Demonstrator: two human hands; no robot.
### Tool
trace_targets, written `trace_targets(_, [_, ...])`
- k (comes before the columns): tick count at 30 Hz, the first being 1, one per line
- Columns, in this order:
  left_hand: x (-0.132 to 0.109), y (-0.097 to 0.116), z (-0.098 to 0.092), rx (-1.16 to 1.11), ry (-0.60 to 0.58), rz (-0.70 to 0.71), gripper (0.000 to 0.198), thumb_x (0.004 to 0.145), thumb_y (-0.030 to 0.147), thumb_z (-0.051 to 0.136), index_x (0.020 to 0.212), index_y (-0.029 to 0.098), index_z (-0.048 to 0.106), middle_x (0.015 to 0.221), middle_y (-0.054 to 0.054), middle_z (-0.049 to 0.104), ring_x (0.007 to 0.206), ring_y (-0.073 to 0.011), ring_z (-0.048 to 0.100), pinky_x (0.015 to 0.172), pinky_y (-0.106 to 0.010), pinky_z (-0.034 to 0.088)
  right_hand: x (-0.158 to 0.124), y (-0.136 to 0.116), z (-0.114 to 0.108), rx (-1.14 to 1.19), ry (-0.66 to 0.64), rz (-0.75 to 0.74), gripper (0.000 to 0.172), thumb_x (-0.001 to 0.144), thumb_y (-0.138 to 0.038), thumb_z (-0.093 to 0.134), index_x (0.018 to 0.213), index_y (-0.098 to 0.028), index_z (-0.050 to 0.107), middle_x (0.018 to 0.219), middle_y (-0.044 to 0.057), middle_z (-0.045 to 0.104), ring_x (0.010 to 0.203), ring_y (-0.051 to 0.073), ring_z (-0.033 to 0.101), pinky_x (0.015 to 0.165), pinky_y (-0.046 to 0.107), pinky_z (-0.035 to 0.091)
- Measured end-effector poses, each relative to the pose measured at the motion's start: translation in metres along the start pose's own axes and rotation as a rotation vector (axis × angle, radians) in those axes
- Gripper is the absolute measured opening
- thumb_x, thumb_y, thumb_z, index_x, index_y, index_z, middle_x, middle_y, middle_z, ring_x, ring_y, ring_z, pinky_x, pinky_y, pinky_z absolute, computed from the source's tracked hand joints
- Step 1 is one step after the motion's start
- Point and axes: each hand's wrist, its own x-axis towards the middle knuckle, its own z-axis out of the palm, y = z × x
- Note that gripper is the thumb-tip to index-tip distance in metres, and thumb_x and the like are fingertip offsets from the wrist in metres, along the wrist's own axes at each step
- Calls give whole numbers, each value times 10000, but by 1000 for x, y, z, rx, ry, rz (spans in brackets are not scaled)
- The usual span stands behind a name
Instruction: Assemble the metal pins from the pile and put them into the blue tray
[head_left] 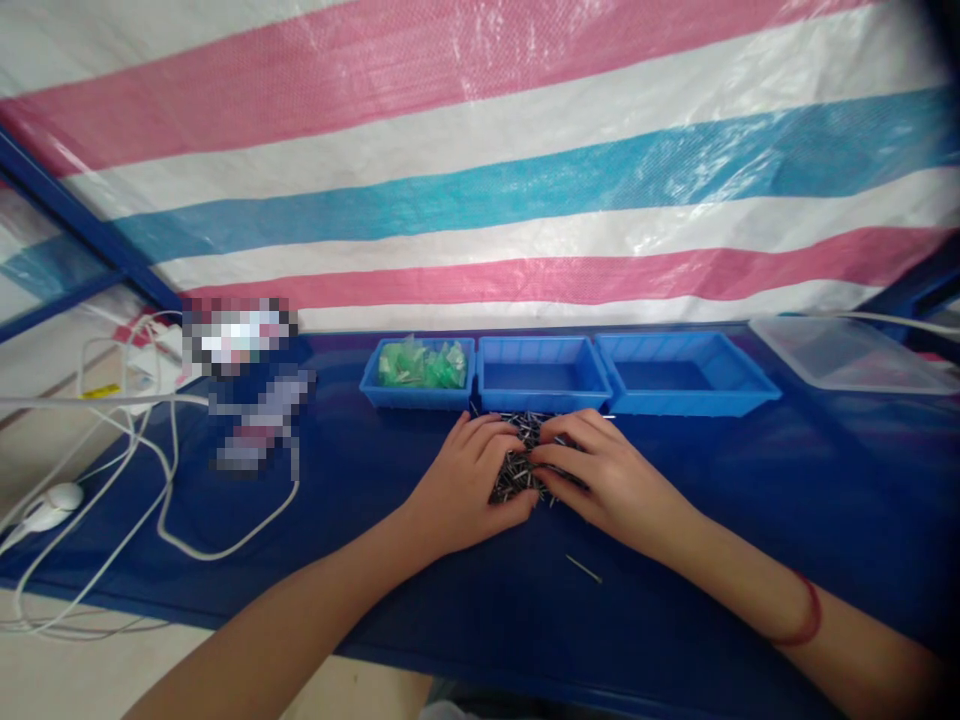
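A heap of thin metal pieces that look like nails (517,478) lies on the blue table, close in front of the plastic bins. My left hand (472,480) curves around the heap's left side, fingers apart and thumb at its near edge. From the right, my right hand (596,465) reaches over the heap with spread, bent fingers touching the pieces. The fingers and palms hide part of the heap. One single nail (583,568) lies apart, nearer to me and below my right hand.
Behind the heap stand three blue bins in a row: the left bin (416,400) holds green plastic bags, while the middle bin (544,398) and right bin (690,402) show bare floors. A clear plastic lid (847,355) lies at right. White cables (225,550) loop across the left side.
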Motion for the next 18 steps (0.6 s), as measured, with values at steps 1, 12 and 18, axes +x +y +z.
trace_targets(1, [0,0,0,-4,5,10,369,786,335,663,1096,163,564,1222,-122,617,1254,-279,494,1138,-536,270,0,0,0,9,12,-3,148,897,-213,552,935,-206,694,1025,97,641,955,229,570,815,398,484])
trace_targets(12, [18,-1,-5,-200,42,131,222,930,299,526,1070,175,646,1119,-104,646,1117,-207,578,1008,-354,455,-1,-6,-10,349,256,157,165,886,-242,582,1012,-260,687,959,54,705,922,204,649,795,361,541])
trace_targets(18, [31,7,-2,-363,30,2,192,931,317,524,985,184,651,1018,-64,701,987,-185,639,912,-309,482,-3,-6,-12,434,339,278,139,875,-291,608,983,-249,685,946,48,710,861,198,666,754,344,553])
